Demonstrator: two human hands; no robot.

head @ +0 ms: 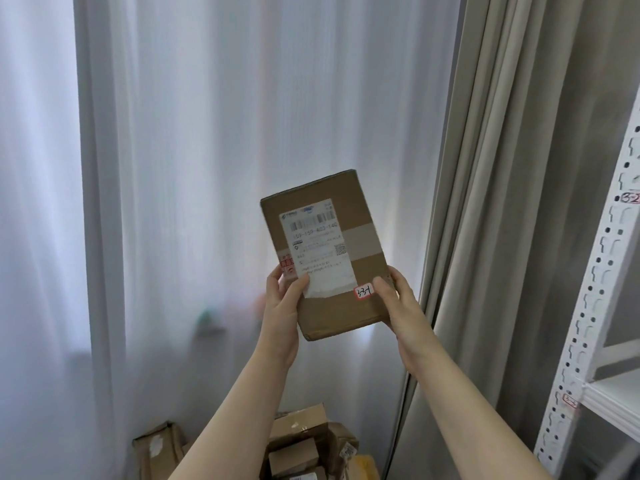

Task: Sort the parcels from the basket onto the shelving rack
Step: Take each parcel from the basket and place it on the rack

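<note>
Two bare forearms, bare left grip, bare right grip

One left hand, one right hand, one raised parcel, some five piled parcels, one rack.

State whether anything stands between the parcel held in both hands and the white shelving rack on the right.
Nothing visible does. The left hand and right hand hold the parcel in open air left of the shelving rack; the grey curtain appears to hang behind that gap, not in it.
</note>
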